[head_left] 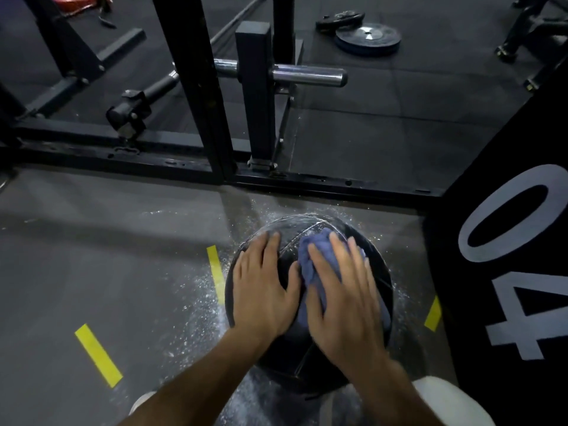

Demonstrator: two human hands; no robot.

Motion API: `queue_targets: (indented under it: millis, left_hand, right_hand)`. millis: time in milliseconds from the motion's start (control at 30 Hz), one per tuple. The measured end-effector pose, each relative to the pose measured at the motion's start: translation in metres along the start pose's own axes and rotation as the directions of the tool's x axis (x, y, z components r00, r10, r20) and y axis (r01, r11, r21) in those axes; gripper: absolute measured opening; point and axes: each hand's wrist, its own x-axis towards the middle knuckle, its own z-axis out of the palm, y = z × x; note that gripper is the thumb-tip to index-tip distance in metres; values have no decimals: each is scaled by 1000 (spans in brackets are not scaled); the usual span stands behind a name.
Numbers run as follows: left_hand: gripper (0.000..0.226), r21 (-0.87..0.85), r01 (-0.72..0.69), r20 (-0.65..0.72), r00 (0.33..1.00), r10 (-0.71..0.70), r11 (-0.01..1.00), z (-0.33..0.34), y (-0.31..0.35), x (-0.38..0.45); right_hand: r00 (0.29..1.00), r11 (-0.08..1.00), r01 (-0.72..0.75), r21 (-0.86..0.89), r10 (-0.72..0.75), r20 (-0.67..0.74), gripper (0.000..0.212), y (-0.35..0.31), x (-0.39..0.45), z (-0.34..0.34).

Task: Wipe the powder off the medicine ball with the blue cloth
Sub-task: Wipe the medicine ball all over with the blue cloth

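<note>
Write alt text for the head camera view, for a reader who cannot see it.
A person's right hand presses a crumpled blue cloth onto a round black medicine ball while the left hand rests flat on it. White powder is scattered on the grey gym floor around the ball, in front of a black steel rack.

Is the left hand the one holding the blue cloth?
No, the blue cloth lies under the right hand, while the left hand rests flat and bare on the medicine ball.
</note>
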Motion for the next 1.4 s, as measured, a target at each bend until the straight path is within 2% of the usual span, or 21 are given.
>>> queue_targets:
  millis: [67, 133, 200, 267, 300, 367, 433, 467, 533, 633, 700, 767, 833, 933, 967, 1133, 1200, 1300, 1400]
  left_hand:
    - [74, 20, 17, -10, 1000, -17, 1000, 3, 4, 5]
    - [74, 28, 31, -13, 999, -31, 999, 3, 10, 6]
    - [74, 30, 25, -10, 1000, -25, 999, 3, 15, -2]
    - [73, 27, 8, -16, 1000, -7, 1000, 5, 17, -10]
    - [72, 25, 6, -20, 1000, -5, 1000, 5, 16, -10]
    - [71, 35, 8, -21, 1000, -7, 999, 6, 12, -5]
    - [71, 34, -16, -6, 1000, 16, 999, 3, 8, -1]
    - [70, 26, -38, 1, 999, 38, 999, 2, 6, -1]
    - [68, 25, -91, 15, 996, 91, 996, 2, 6, -1]
    - [66, 44, -164, 45, 986, 162, 986, 2, 15, 5]
    - [68, 37, -232, 101, 969, 227, 972, 3, 16, 14]
    - [68, -18, -301, 122, 946, 301, 954, 1, 13, 18]
    - [66, -120, -273, 96, 954, 285, 954, 0, 11, 19]
    - [76, -257, -9, 70, 997, 28, 966, 0, 14, 16]
    - [77, -252, 35, 67, 998, -19, 967, 0, 16, 12]
    - [72, -102, -9, 85, 996, 18, 995, 5, 24, -9]
    - [71, -80, -8, 89, 996, 15, 997, 6, 25, -13]
    - [70, -61, -11, 76, 997, 16, 998, 8, 27, -18]
    - [68, -51, -28, 58, 998, 31, 998, 9, 29, -21]
  right_hand:
    - [988, 993, -117, -20, 118, 103, 62, 11, 43, -4]
    - [936, 956, -288, 52, 269, 228, 50, 36, 94, 1]
    - [832, 830, -515, 214, 425, 356, 29, 59, 135, -3]
    - [739, 699, -653, 292, 502, 450, 30, 76, 151, -4]
    - [731, 700, -656, 283, 494, 472, 30, 78, 151, -5]
    - [767, 774, -587, 236, 439, 467, 28, 72, 142, -6]
    - [856, 849, -458, 263, 340, 390, 33, 68, 126, -9]
    - [886, 881, -398, 257, 297, 355, 42, 64, 115, -13]
    - [916, 918, -338, 208, 270, 296, 60, 58, 82, -22]
    - [978, 980, -176, 90, 163, 130, 67, 29, 13, -29]
    - [995, 996, -80, -24, 82, 63, 73, 13, -24, -18]
    - [993, 989, -111, -96, 113, 18, 77, 5, -40, -8]
    - [987, 982, -162, -101, 159, -35, 76, -1, -43, -6]
    - [986, 984, -132, -124, 117, -120, 74, 1, -55, 0]
    - [985, 986, -120, -113, 104, -134, 72, 2, -61, 1]
    - [975, 978, -169, -121, 148, -167, 62, 8, -63, -2]
    - [978, 977, -178, -115, 162, -131, 60, 10, -47, -8]
    - [971, 969, -236, -75, 238, 23, 60, 17, 2, -21]
    - [878, 902, -432, -17, 425, 221, 51, 38, 61, -33]
